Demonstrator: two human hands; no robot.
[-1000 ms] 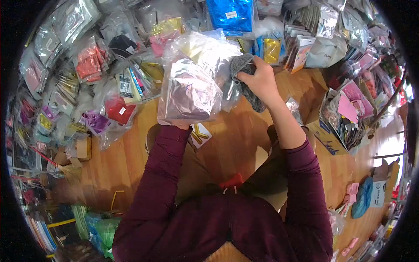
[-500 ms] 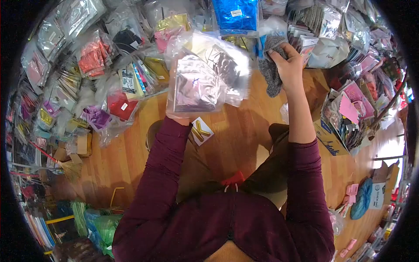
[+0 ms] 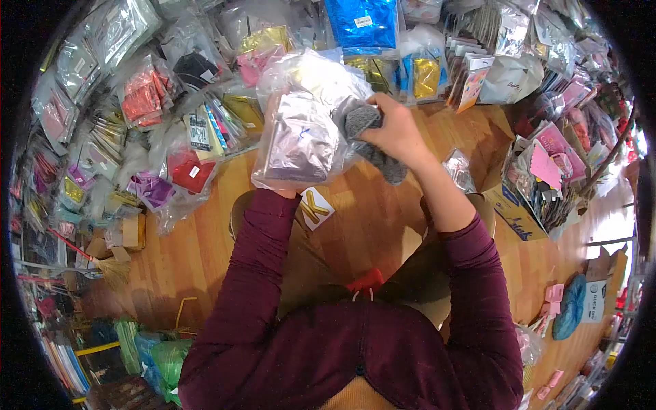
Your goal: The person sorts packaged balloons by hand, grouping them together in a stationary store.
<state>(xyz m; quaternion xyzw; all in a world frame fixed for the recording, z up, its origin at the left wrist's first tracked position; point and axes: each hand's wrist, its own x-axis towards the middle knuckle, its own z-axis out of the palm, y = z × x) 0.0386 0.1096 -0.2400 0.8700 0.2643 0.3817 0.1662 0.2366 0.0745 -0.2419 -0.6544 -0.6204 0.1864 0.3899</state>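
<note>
A clear plastic bag [image 3: 301, 140] with flat, shiny silver contents lies over my left hand [image 3: 285, 190], which holds it up from below. Only a bit of that hand near the wrist shows; its fingers are hidden under the bag. My right hand [image 3: 398, 134] is closed around a dark grey knitted cloth [image 3: 384, 165], bunched at the top with its lower end hanging. The cloth is against the bag's right side. Below the bag, a white card with a gold letter K [image 3: 316, 208] lies on the wooden floor by my left leg.
Plastic-wrapped packets, including a blue one [image 3: 362, 24] and a red one [image 3: 191, 171], curve around the far side and left. An open cardboard box [image 3: 516, 210] full of cards stands at right. A small clear packet [image 3: 459, 171] lies beside it. A broom [image 3: 109, 268] is at left.
My right hand has moved left and slightly down with the grey cloth, from beside the bag to its right side. The bag stays in my left hand, nearly in the same place.
</note>
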